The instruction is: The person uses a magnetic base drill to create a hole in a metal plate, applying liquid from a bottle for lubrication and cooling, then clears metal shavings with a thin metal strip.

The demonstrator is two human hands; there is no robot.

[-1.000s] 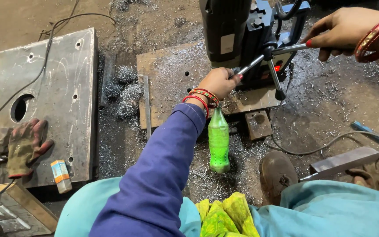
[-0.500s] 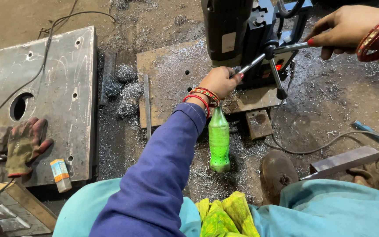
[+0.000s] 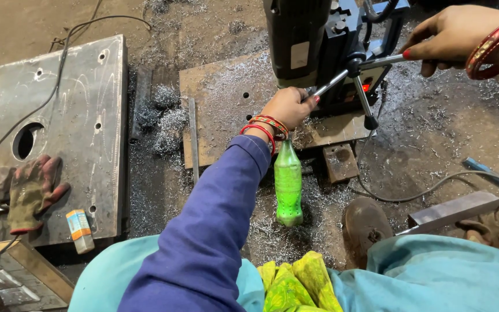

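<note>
Your left hand was clenched around the lower spoke of the drill's feed handle, grip closed just beside the black motor housing. Your right hand came in from 2 o'clock, fingers wrapped over the upper spoke of the same handle; grip closed on that bar. Red bangles sat on both wrists.

The magnetic drill stood at 12 o'clock on a rusty steel plate lying on the floor; a small red light showed on its body. The plate carried at least 2 drilled holes and a scatter of metal shavings, heaped thickest along its 9 o'clock edge. A narrow steel bar lay across that side of the plate.

A green plastic bottle stood upright on the floor at 6 o'clock from your left hand, directly below your wrist, neck partly hidden behind it.

At 9 o'clock lay a large grey steel plate with 1 big round hole and several small ones. A worn work glove rested on its near corner, a small orange and blue box just beside it. A black cable ran over that plate.

At 4 o'clock a brown shoe rested on the floor, with a second cable and a steel angle piece near it. Yellow-green cloth lay in your lap.
</note>
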